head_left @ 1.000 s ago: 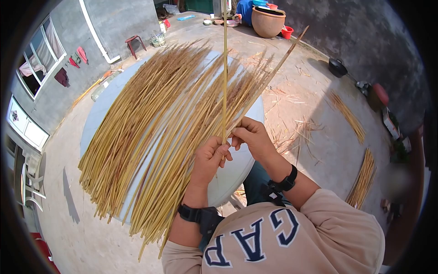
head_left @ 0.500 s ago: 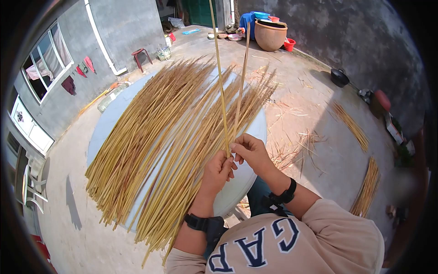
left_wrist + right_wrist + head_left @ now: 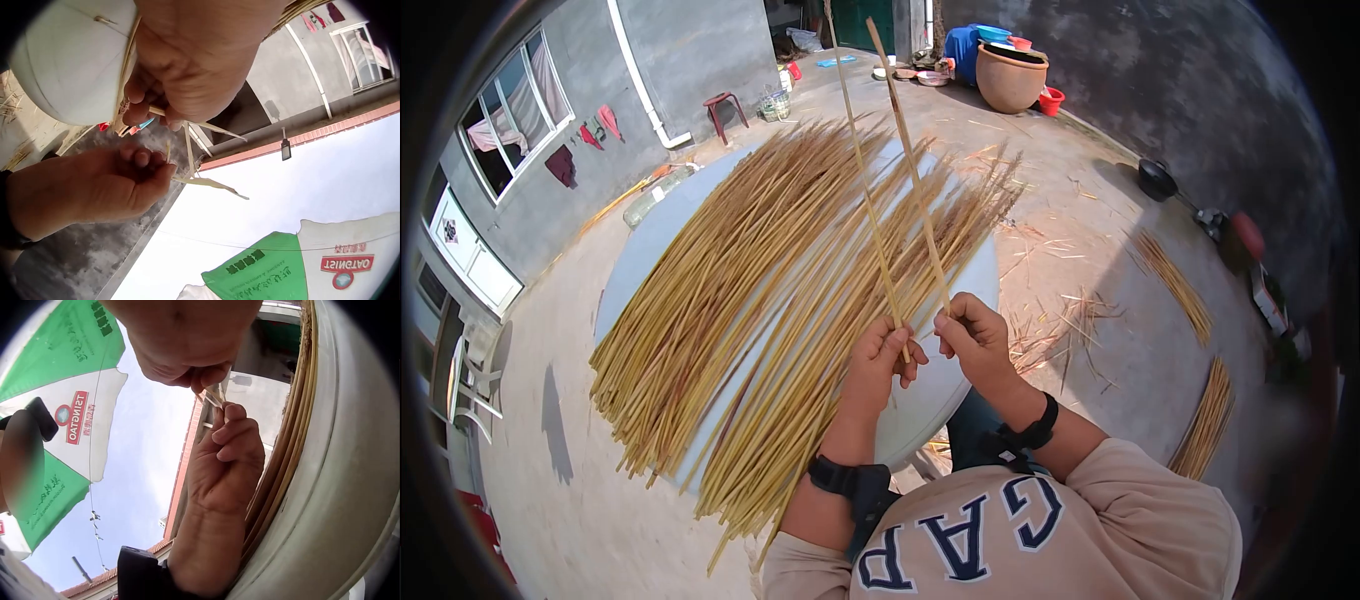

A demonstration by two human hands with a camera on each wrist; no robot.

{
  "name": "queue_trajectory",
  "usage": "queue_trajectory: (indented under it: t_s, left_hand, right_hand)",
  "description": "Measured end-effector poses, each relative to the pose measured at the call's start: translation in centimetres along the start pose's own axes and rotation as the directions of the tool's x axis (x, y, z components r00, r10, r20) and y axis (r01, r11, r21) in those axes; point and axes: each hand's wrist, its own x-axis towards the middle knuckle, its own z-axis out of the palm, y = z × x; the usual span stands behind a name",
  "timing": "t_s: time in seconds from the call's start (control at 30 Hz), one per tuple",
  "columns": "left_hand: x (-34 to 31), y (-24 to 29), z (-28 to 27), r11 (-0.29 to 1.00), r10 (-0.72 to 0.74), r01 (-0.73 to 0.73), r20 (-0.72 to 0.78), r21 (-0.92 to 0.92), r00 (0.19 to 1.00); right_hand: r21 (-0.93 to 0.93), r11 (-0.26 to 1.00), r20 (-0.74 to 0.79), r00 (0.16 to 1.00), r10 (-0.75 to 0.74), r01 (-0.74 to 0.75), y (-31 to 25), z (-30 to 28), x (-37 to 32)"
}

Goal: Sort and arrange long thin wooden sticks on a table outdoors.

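Desk (image 3: 922, 420): bears stalks (image 3: 700, 300) laid alongside, seemingly for easy reach.
Left hand (image 3: 878, 367): pinches a slim stalk (image 3: 866, 190) low, likely to steady it.
Right hand (image 3: 977, 343): pinches a brown strip (image 3: 911, 175), probably to separate them.

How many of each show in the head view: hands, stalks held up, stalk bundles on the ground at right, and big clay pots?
Hands: 2
Held stalks: 2
Stalk bundles: 2
Big clay pot: 1
Total: 7
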Motion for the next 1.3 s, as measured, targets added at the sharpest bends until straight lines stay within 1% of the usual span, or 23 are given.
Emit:
queue_trajectory:
  t_s: [0.07,0.17,0.27,0.3,0.37,0.4,0.47,0.53,0.6,0.63,0.67,0.77,0.83,0.87,0.93,0.97,1.03,1.1,1.13,1.17,1.2,1.23,1.3]
  left_hand:
    - [0.1,0.0,-1.0,0.959,0.022,-0.038,-0.060,-0.279,0.998]
    - [0.1,0.1,-0.9,0.953,0.092,-0.102,-0.046,-0.286,0.995]
    - [0.2,0.3,-0.6,0.950,0.108,-0.110,-0.023,-0.292,0.994]
    - [0.2,0.2,-0.6,0.949,0.109,-0.111,-0.024,-0.294,0.994]
    - [0.3,0.0,-0.8,0.949,0.114,-0.091,0.061,-0.302,0.992]
    - [0.3,0.0,-0.7,0.948,0.114,-0.090,0.062,-0.304,0.992]
    - [0.4,0.0,-0.4,0.966,0.134,-0.122,0.041,-0.227,0.990]
    - [0.3,0.0,-0.5,0.966,0.136,-0.126,0.028,-0.228,0.990]
    - [0.3,-0.2,-0.8,0.965,0.140,-0.134,0.011,-0.226,0.990]
    - [0.4,-0.4,-1.0,0.955,0.174,-0.174,-0.020,-0.241,0.985]
    - [0.5,-0.4,-1.1,0.942,0.208,-0.215,-0.053,-0.259,0.977]
    - [0.5,-0.2,-0.8,0.919,0.231,-0.245,-0.082,-0.308,0.970]
    - [0.4,-0.1,-1.0,0.909,0.234,-0.263,-0.125,-0.323,0.964]
    - [0.4,0.0,-1.1,0.902,0.235,-0.274,-0.155,-0.332,0.960]
    - [0.4,0.1,-1.1,0.899,0.230,-0.259,-0.123,-0.352,0.965]
    - [0.4,0.1,-1.0,0.899,0.225,-0.238,-0.079,-0.369,0.971]
    - [0.4,-0.1,-0.8,0.916,0.217,-0.223,-0.058,-0.334,0.975]
    - [0.5,-0.3,-0.6,0.932,0.212,-0.214,-0.039,-0.292,0.976]
    - [0.6,-0.4,-0.6,0.941,0.219,-0.223,-0.042,-0.254,0.975]
    - [0.5,-0.5,-0.6,0.950,0.225,-0.229,-0.046,-0.214,0.973]
    - [0.5,-0.5,-0.5,0.951,0.222,-0.227,-0.049,-0.210,0.974]
    - [0.5,-0.6,-0.4,0.955,0.224,-0.231,-0.054,-0.186,0.973]
    - [0.3,-0.4,-0.2,0.960,0.225,-0.231,-0.057,-0.159,0.973]
  right_hand:
    - [0.152,0.988,-0.113,0.994,0.003,0.015,-1.4,-0.9,0.6]
    - [0.374,0.917,-0.331,0.944,-0.005,0.136,-2.4,-3.1,2.7]
    - [0.540,0.816,-0.524,0.841,0.135,0.205,-1.7,-6.5,4.9]
    - [0.538,0.818,-0.523,0.842,0.134,0.205,-0.9,-7.9,5.3]
    - [0.704,0.679,-0.517,0.807,0.288,0.209,0.5,-10.2,5.8]
    - [0.703,0.680,-0.517,0.806,0.287,0.208,0.9,-10.8,5.7]
    - [0.821,0.542,-0.409,0.845,0.344,0.177,1.1,-11.4,5.5]
    - [0.805,0.517,-0.462,0.855,0.237,0.292,0.5,-14.4,6.2]
    - [0.736,0.502,-0.564,0.821,0.084,0.454,-0.4,-18.4,6.9]
    - [0.766,0.453,-0.542,0.837,0.076,0.455,-0.8,-20.4,7.0]
    - [0.768,0.453,-0.538,0.840,0.073,0.453,-1.1,-21.8,6.9]
    - [0.714,0.527,-0.567,0.822,0.048,0.462,-2.0,-25.3,6.5]
    - [0.596,0.618,-0.691,0.719,0.070,0.513,-1.9,-27.5,6.4]
    - [0.599,0.621,-0.685,0.725,0.072,0.505,-1.7,-28.6,6.3]
    - [0.586,0.687,-0.634,0.771,0.058,0.430,-1.2,-30.1,6.3]
    - [0.583,0.691,-0.633,0.772,0.058,0.427,-1.7,-28.7,6.2]
    - [0.681,0.713,-0.521,0.795,0.311,0.167,-1.8,-24.7,5.8]
    - [0.718,0.685,-0.282,0.851,0.444,-0.120,-0.6,-20.8,5.5]
    - [0.635,0.729,-0.161,0.879,0.449,-0.256,-0.1,-18.3,5.2]
    - [0.529,0.779,-0.074,0.897,0.437,-0.336,-0.7,-14.4,4.6]
    - [0.362,0.845,-0.039,0.899,0.436,-0.394,-1.3,-10.9,3.8]
    - [0.183,0.878,0.066,0.897,0.437,-0.441,-1.5,-8.2,3.0]
    - [-0.041,0.882,0.300,0.836,0.460,-0.470,-1.5,-3.8,1.6]
